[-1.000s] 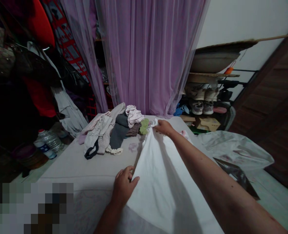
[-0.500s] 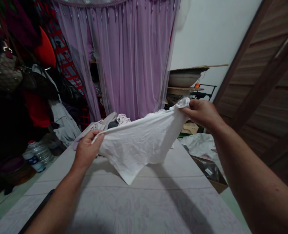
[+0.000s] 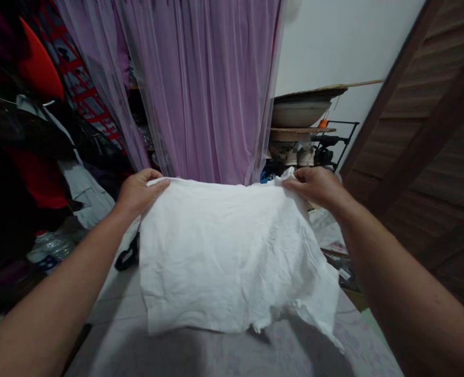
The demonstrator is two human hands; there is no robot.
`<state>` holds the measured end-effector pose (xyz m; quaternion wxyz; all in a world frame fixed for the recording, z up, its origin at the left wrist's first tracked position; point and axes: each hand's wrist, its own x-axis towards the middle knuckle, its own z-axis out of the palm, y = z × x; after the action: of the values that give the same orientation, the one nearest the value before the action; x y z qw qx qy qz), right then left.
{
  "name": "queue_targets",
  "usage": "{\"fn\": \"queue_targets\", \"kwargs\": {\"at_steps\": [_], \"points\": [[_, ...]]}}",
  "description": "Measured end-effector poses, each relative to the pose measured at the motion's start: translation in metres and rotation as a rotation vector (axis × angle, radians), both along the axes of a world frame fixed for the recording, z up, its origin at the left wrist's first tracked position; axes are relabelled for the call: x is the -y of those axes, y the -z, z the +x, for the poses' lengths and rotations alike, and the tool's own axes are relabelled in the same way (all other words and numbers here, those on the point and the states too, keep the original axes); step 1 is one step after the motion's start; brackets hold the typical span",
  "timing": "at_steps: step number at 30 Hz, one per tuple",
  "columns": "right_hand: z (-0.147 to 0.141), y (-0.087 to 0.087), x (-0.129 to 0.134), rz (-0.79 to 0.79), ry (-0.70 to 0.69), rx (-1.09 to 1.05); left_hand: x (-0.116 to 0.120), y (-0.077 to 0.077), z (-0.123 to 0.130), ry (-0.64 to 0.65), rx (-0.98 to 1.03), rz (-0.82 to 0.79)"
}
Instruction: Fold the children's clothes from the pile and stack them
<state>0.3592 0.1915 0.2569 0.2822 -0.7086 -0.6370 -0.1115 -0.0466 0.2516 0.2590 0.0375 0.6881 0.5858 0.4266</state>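
Note:
A white cloth garment point(image 3: 220, 251) hangs stretched between my two hands above the bed-like surface point(image 3: 232, 356) with a pale patterned cover. My left hand point(image 3: 141, 191) is closed on its upper left corner, thumb on the near side. At the upper right corner, my right hand point(image 3: 314, 183) pinches a bunched bit of the fabric. The garment's lower edge hangs loose, with a ragged or frilled stretch at the lower right. Its exact kind I cannot make out. Behind it, the far part of the surface is mostly hidden.
A purple curtain point(image 3: 208, 94) hangs beyond the surface. To the right stand a rack with a large basin point(image 3: 300, 112) and a brown slatted door point(image 3: 420, 157). On the left are hanging clothes and a clear plastic bottle point(image 3: 57, 246). A dark object point(image 3: 126, 256) lies beside the garment.
The garment has dropped open from a slanted, gathered shape into a broad hanging panel. My left hand has risen level with my right. The view has tilted downward.

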Motion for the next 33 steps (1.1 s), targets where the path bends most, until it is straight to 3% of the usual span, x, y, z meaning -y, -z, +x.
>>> {"fn": "queue_targets", "kwargs": {"at_steps": [3, 6, 8, 10, 12, 14, 16, 18, 21, 25, 29, 33], "points": [[0.001, 0.062, -0.03, -0.262, 0.053, 0.063, -0.04, 0.075, 0.008, -0.011, -0.144, -0.121], [-0.004, 0.121, -0.042, -0.468, 0.124, 0.061, -0.053, 0.148, 0.024, 0.012, -0.284, -0.198], [-0.016, 0.153, -0.039, -0.527, 0.125, 0.032, -0.041, 0.189, 0.04, 0.026, -0.363, -0.17], [-0.042, 0.178, -0.029, -0.52, 0.063, -0.018, -0.018, 0.223, 0.056, 0.143, -0.451, -0.163], [-0.078, 0.2, -0.013, -0.46, -0.085, -0.063, 0.01, 0.25, 0.069, 0.228, -0.501, -0.193], [-0.119, 0.219, 0.005, -0.435, -0.303, -0.064, 0.033, 0.27, 0.074, 0.199, -0.508, -0.238], [-0.151, 0.236, 0.022, -0.448, -0.467, -0.033, 0.046, 0.282, 0.072, 0.138, -0.505, -0.26], [-0.166, 0.249, 0.034, -0.46, -0.533, 0.009, 0.048, 0.289, 0.064, 0.104, -0.486, -0.266], [-0.154, 0.259, 0.045, -0.48, -0.518, 0.077, 0.038, 0.292, 0.049, 0.136, -0.392, -0.249], [-0.108, 0.258, 0.053, -0.491, -0.355, 0.124, 0.03, 0.291, 0.026, 0.156, -0.232, -0.203], [-0.071, 0.249, 0.066, -0.456, -0.235, 0.029, 0.045, 0.288, -0.003, 0.084, -0.225, -0.197], [-0.041, 0.24, 0.092, -0.431, 0.126, -0.039, 0.076, 0.281, -0.027, -0.086, -0.387, -0.271]]}}
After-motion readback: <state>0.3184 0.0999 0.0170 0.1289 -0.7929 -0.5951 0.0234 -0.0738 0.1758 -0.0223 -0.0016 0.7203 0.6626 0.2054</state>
